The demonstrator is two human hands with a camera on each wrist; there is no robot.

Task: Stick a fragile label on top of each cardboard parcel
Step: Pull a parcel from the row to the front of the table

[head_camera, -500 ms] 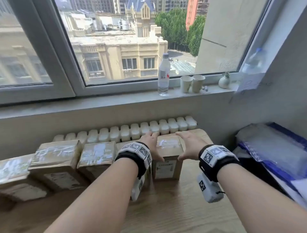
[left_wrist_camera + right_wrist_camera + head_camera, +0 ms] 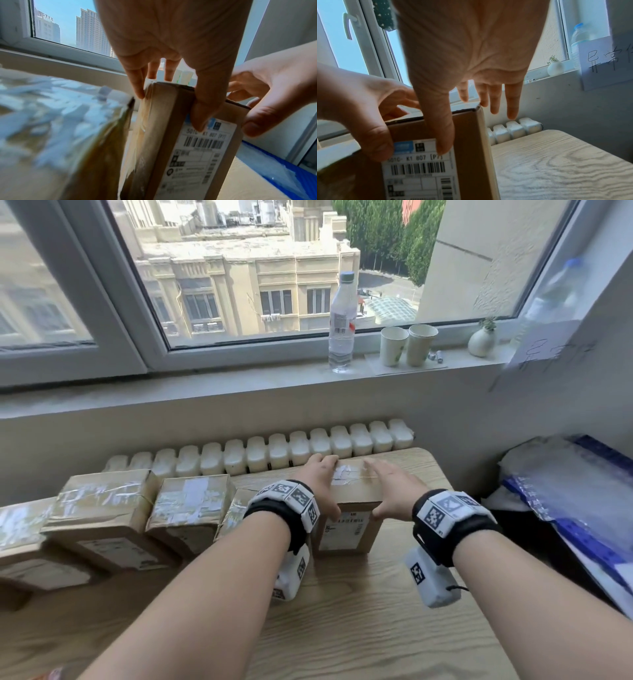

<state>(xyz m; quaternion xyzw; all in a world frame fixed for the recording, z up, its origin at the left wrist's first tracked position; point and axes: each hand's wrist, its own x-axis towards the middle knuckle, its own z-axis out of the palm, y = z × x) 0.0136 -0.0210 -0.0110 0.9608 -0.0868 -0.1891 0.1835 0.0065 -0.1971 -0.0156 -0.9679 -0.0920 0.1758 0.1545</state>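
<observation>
Several taped cardboard parcels stand in a row on the wooden table (image 2: 376, 631). Both hands are on the rightmost parcel (image 2: 346, 530), which stands upright with a barcode label on its front. My left hand (image 2: 317, 477) grips its top left edge, fingers down the left side (image 2: 137, 83) and thumb on the front. My right hand (image 2: 394, 491) lies over the top right edge with straight fingers (image 2: 511, 102); its thumb presses the front label. The neighbouring parcel (image 2: 236, 508) is partly hidden behind my left wrist. No loose sticker shows in either hand.
More parcels (image 2: 102, 508) (image 2: 188, 501) fill the table's left side. A white radiator (image 2: 274, 453) runs behind the row. On the windowsill stand a water bottle (image 2: 342, 323), two paper cups (image 2: 407, 345) and a small vase (image 2: 481, 340). Blue plastic bags (image 2: 575, 494) lie to the right.
Both hands stay on the rightmost parcel. The right hand's fingers have stretched out a little farther over its top and look blurred.
</observation>
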